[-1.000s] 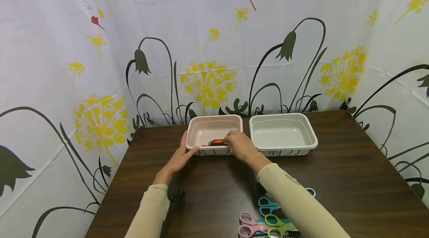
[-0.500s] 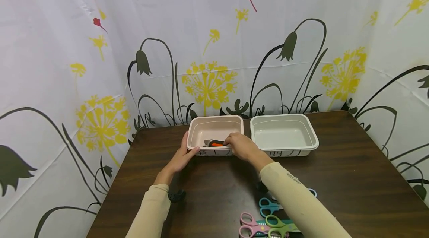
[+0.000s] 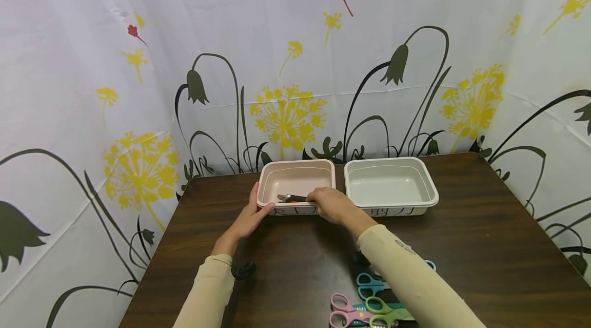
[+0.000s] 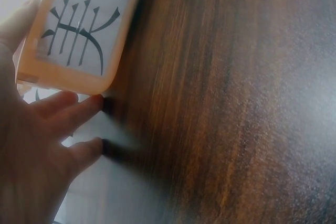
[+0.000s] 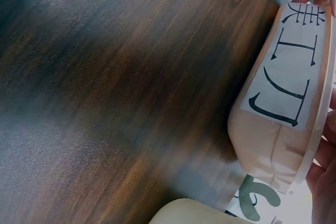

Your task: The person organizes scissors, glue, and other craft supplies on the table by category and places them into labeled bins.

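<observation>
Left hand [image 3: 247,219] first: I'm seeing its thumb and fairly straight fingers touching the near-left corner of a smooth, pale-pink, round-cornered plastic tub [image 3: 295,164]. Its front wall is bearing a flat white label [image 5: 286,61] with black characters. Inside, beside that wall, a slim tool with a dark handle and shiny metal tip [image 3: 292,198] is pointing left, orange showing beneath. The right hand [image 3: 333,205] is gripping its right end, fingertips hidden from me. Just beyond, a glossy pale-grey plastic tub [image 3: 390,179] is standing on the wood-grained, dark-brown table [image 3: 277,251].
</observation>
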`<state>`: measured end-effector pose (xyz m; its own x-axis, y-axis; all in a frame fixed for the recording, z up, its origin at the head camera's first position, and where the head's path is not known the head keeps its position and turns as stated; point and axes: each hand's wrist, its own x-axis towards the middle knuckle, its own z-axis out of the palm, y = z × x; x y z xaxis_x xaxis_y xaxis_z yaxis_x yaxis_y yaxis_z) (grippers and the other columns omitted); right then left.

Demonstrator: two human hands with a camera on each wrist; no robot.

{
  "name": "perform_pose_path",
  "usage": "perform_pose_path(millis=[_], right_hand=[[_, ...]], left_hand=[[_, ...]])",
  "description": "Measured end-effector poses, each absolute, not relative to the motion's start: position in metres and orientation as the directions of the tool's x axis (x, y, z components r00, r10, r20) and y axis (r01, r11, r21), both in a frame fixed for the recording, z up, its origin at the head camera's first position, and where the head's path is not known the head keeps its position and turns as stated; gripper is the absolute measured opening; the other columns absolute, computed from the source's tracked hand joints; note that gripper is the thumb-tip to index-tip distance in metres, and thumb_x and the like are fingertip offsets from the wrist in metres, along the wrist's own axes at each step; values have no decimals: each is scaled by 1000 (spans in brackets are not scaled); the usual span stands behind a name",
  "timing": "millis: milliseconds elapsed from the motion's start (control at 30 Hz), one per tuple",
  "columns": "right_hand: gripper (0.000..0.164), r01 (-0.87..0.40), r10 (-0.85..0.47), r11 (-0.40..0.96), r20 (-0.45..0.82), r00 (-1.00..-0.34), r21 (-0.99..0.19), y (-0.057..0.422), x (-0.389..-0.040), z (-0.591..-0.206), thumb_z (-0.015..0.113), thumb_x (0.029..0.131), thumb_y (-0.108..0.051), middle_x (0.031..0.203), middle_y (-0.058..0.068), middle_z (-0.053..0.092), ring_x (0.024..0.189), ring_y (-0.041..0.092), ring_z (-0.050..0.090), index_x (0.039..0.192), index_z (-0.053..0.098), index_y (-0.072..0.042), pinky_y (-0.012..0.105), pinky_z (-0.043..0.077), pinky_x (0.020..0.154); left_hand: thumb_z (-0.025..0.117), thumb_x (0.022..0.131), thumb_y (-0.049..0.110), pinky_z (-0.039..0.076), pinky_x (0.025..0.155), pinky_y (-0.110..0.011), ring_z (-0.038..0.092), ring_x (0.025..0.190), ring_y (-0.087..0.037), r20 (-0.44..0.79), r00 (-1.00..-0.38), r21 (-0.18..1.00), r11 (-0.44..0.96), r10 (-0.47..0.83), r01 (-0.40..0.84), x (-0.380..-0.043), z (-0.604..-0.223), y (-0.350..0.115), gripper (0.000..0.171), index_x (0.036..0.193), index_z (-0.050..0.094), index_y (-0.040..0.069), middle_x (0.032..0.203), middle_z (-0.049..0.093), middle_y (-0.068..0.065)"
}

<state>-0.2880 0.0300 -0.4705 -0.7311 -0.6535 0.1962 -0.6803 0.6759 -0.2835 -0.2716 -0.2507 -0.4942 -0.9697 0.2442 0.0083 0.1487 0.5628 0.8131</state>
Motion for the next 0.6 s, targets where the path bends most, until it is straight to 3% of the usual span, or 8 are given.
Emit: perform_pose_path(millis=[233,367,600], right_hand=[[41,-700,-656,651,245,-714,-294,35,-286,-476,54,83,6,108,3,67,105,21,62,116,70,-11,37,47,93],[36,-713,-658,643,274,-701,-278,40,-281,-476,53,90,2,106,0,67,102,19,62,118,70,-14,35,47,93],[27,-778,-680,597,393,-619,-194,50,-268,-472,58,93,-5,108,-2,67,103,19,62,114,71,-14,37,45,95]], left_hand=[[56,101,33,27,107,-60,39,132,-46,19,-972,801,578,232,154,-280,-511,-257,87,156,-6,8,152,26,-33],[55,101,32,24,108,-61,35,134,-47,-4,-970,815,564,242,138,-281,-513,-258,88,156,-9,7,154,22,-33],[55,101,33,29,106,-60,41,130,-46,15,-973,802,578,232,150,-281,-511,-256,87,156,-8,8,150,29,-34]])
